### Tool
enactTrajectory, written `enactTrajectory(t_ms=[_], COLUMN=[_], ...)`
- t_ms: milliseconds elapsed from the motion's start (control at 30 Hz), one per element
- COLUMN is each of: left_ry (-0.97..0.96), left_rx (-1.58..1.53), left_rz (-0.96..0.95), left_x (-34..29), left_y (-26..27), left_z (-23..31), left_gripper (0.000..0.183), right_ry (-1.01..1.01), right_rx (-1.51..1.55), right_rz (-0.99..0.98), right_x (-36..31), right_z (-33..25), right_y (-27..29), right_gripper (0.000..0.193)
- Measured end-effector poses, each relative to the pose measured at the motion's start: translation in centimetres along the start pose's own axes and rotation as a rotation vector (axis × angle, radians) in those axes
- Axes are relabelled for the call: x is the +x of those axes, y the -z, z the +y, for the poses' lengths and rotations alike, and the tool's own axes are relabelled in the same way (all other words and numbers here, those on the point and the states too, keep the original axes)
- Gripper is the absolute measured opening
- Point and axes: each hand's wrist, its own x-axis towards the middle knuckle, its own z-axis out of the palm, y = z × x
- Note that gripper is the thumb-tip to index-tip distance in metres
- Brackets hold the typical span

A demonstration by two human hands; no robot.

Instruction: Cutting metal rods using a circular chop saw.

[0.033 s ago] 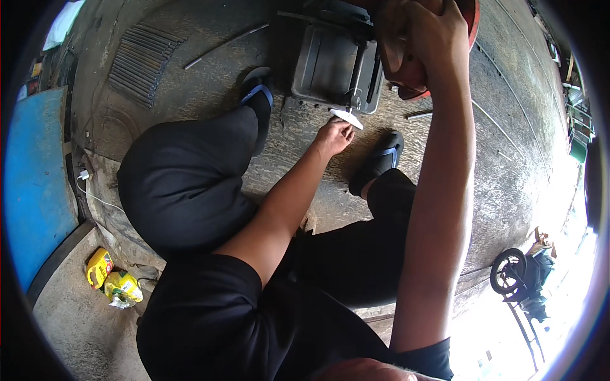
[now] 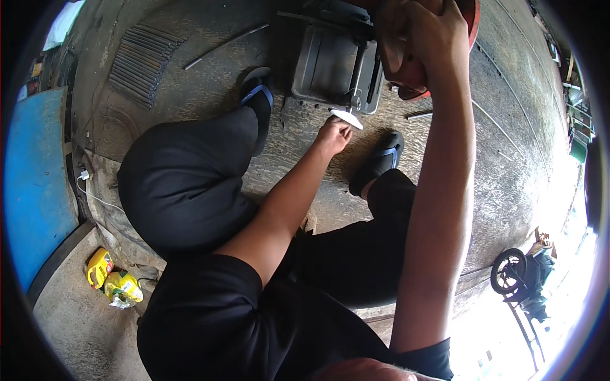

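A chop saw with a dark metal base [image 2: 307, 73] stands on the floor beyond my feet. At its near end, a white disc-shaped hand wheel [image 2: 347, 119] sits on the end of the vise screw [image 2: 354, 82]. My left hand [image 2: 335, 136] is closed on this wheel from the near side, its fingers partly hidden beneath it. Higher up and to the right, my right hand [image 2: 437, 32] wraps round the handle of the saw's red head [image 2: 406, 75]. The upper part of the head runs out of view, and the fingertips there are hard to see.
Dark metal rods [image 2: 145, 63] lie in a row at the far left, with one loose rod [image 2: 225, 46] nearby. A short rod [image 2: 419, 115] rests right of the base. My sandalled feet [image 2: 380, 157] flank the saw. Yellow containers [image 2: 100, 268] and a blue panel [image 2: 35, 184] are at left.
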Motion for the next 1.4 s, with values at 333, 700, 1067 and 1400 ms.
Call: enactTrajectory(t_ms=[333, 700, 1067, 1400], left_ry=[0.526, 0.489, 0.259, -0.057], left_rx=[-0.066, -0.135, -0.068, -0.074], left_rz=[-0.041, 0.227, 0.436, 0.065], left_x=[-2.9, -1.5, 1.6, 0.5], left_y=[-3.2, -1.8, -0.9, -0.3], left_z=[1.3, 0.1, 1.7, 1.0], left_gripper=[0.046, 0.022, 0.027, 0.007], right_ry=[-0.072, -0.061, 0.004, -0.096], right_rx=[0.026, 0.016, 0.025, -0.006], right_rz=[-0.011, -0.029, -0.005, -0.031], right_x=[-0.4, -0.7, 0.5, -0.4], right_z=[-0.4, -0.3, 0.5, -3.0], right_y=[0.3, 0.7, -0.3, -0.2], right_gripper=[0.053, 0.039, 0.05, 0.047])
